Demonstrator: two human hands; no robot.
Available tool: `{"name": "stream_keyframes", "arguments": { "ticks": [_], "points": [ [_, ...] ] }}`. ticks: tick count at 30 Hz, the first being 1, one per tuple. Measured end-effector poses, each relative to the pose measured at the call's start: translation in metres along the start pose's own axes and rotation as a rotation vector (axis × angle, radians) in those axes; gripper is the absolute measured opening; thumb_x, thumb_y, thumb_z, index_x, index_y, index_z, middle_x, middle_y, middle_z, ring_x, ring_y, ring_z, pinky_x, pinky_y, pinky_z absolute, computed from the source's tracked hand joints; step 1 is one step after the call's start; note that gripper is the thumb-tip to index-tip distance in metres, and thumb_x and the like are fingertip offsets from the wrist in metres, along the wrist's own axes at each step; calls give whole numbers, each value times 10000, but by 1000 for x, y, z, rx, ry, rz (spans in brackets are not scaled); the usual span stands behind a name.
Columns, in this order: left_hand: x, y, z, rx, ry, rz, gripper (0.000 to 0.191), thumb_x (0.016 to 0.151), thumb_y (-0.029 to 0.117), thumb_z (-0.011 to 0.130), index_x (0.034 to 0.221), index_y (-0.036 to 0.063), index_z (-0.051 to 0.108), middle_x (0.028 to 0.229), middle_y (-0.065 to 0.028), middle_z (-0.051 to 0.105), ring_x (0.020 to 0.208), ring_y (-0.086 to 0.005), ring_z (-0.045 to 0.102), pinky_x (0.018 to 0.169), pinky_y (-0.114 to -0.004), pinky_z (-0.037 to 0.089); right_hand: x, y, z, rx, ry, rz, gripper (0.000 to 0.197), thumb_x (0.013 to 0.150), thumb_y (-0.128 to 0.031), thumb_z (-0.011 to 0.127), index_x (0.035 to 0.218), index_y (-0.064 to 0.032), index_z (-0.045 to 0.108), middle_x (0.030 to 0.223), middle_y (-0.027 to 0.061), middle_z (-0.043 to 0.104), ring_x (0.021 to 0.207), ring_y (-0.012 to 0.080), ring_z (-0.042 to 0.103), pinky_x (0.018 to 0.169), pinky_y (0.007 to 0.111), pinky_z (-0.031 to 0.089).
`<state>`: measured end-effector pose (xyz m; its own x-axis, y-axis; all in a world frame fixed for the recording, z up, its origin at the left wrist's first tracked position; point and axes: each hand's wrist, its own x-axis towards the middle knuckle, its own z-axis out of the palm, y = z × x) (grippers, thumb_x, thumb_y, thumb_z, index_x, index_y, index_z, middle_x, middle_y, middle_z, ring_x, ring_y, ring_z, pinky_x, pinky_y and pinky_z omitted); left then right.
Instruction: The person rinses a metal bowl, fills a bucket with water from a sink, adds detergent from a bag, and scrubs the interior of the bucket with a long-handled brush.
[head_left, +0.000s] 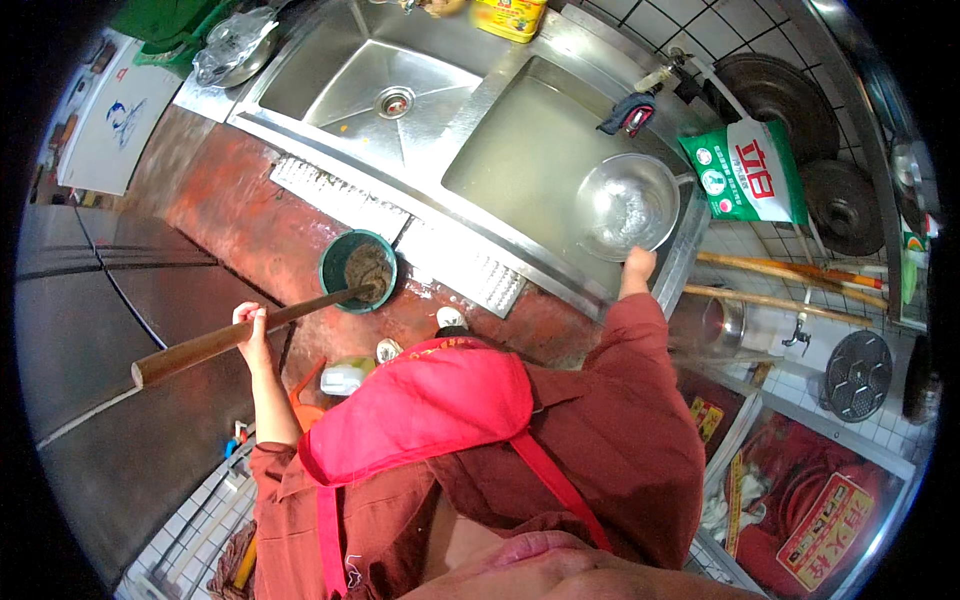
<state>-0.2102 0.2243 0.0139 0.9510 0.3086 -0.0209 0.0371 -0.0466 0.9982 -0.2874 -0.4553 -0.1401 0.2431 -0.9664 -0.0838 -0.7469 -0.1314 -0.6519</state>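
Observation:
My left hand (256, 334) grips the wooden handle (217, 343) of a mop, whose grey head (367, 268) sits in a green bucket (328, 259) on the floor. At the right, my right hand (639, 264) holds the near rim of a round metal basin (628, 202). That basin is in the right-hand sink (517, 165), which is filled with cloudy water. The left-hand sink (352, 94) holds no water, and small scraps lie near its drain.
A green and white detergent bag (750, 172) stands right of the sink, near a dark cloth (630, 114) on the tap. Metal gratings (465, 262) lie on the red floor before the sinks. A plastic jug (345, 376) stands by my feet. Wooden poles (780, 296) lie at the right.

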Motion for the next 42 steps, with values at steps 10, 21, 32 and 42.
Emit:
{"name": "stream_keyframes", "arguments": {
  "ticks": [10,21,32,42],
  "points": [
    [-14,4,3,26,-22,-19,142,712,19,538,816,91,474,740,38,413,692,-59,390,677,-192,327,-65,-49,64,1004,-533,725,389,627,9,379,1015,33,378,1066,222,394,967,401,417,752,589,377],
    [-20,-1,0,-32,4,-82,154,721,22,528,845,85,463,755,29,424,716,-73,423,697,-209,351,-74,-62,46,1171,-738,656,271,617,50,420,888,51,412,967,207,454,905,393,463,772,575,385],
    [-11,-7,-21,-9,24,-15,146,707,14,544,817,89,482,744,38,421,704,-62,403,667,-201,343,-138,-132,-5,1069,-915,516,326,620,60,417,944,79,405,983,201,457,904,342,481,802,510,396],
    [-16,-25,-65,16,67,-13,146,693,60,575,811,89,493,726,41,441,705,-63,420,660,-203,357,-231,-159,-5,900,-1155,458,290,628,40,457,915,70,432,946,178,496,882,306,501,793,438,411]
  ]
}}
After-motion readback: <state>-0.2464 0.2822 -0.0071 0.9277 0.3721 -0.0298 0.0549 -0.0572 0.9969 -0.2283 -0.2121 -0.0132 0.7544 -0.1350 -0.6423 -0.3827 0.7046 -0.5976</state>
